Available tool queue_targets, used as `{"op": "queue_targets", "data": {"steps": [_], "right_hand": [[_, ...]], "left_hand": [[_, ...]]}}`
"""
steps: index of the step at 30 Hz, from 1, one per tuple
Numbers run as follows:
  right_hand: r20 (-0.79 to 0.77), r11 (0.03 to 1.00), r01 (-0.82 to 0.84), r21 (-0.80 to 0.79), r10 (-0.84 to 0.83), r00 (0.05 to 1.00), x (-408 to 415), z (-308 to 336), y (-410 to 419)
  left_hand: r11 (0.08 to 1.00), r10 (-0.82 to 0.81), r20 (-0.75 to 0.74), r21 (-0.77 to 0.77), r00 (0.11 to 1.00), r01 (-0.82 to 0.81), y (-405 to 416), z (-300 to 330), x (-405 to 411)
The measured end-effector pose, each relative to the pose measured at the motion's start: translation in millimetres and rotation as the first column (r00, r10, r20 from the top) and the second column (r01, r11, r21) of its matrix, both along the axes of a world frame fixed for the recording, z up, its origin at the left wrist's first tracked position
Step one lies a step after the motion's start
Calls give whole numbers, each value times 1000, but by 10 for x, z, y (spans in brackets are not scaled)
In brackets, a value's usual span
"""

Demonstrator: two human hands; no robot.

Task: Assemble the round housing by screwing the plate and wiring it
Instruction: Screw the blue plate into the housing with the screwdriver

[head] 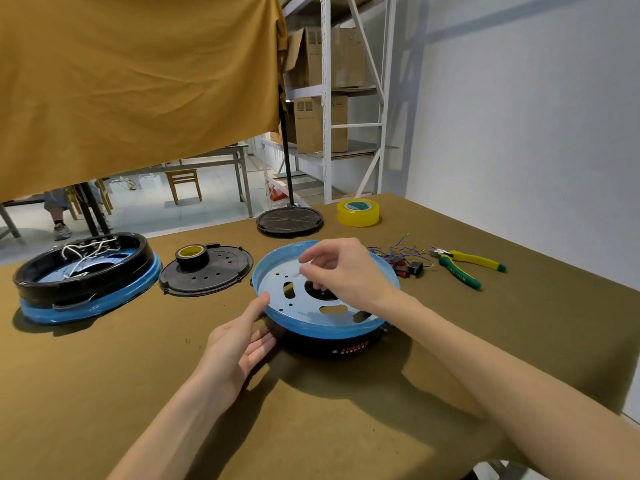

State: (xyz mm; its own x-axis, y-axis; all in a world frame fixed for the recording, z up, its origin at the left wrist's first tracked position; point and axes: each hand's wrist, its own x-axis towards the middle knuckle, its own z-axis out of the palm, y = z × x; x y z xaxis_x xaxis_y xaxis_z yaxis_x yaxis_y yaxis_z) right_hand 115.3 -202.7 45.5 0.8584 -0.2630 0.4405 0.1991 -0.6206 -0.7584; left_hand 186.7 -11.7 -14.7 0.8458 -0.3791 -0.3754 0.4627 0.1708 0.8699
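Both hands worked at the round housing (325,306), which sat near the middle of the tabletop (485,341). It was a black body with red lettering on its near side, and a blue-filmed plate (277,289) with holes and cut-outs lay in its top. The left hand (239,344) rested against the housing's left edge, fingers nearly straight and relaxed, thumb touching the blue rim. The right hand (343,271) hovered over the plate with its fingers curled and fingertips drawn together, apparently pinching something small; what it held was too small to make out.

To the left stood a second housing (86,278), black on a blue base, with white wires inside. Between the two housings lay a black perforated cover (207,271), and a roll of black tape (191,256) sat on top of it. Behind the main housing rested a black round stand base (290,220) with a pole rising from it, and a roll of yellow tape (358,212) stood just to its right. On the right side of the tabletop lay a tangle of loose wires (401,252) with small black switches (410,268), and beside them a pair of yellow-and-green pliers (464,265). An ochre cloth (138,81) hung behind the tabletop, with metal shelving (329,98) holding cardboard boxes beyond it.
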Motion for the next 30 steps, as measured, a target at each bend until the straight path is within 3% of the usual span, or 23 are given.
{"op": "queue_targets", "data": {"steps": [6,14,23,30], "right_hand": [[-52,990,-62,123,69,996,162,-55,26],[-31,969,-157,-190,154,988,181,-162,125],[115,977,-140,-159,159,981,226,-63,137],[238,961,-119,-251,181,954,219,-26,190]], "left_hand": [[1000,-2,45,-27,999,4,18,-31,-15],[999,-20,48,-42,999,22,38,-62,19],[992,-49,47,-111,998,54,86,-62,58],[970,-79,182,-212,980,117,54,-58,21]]}}
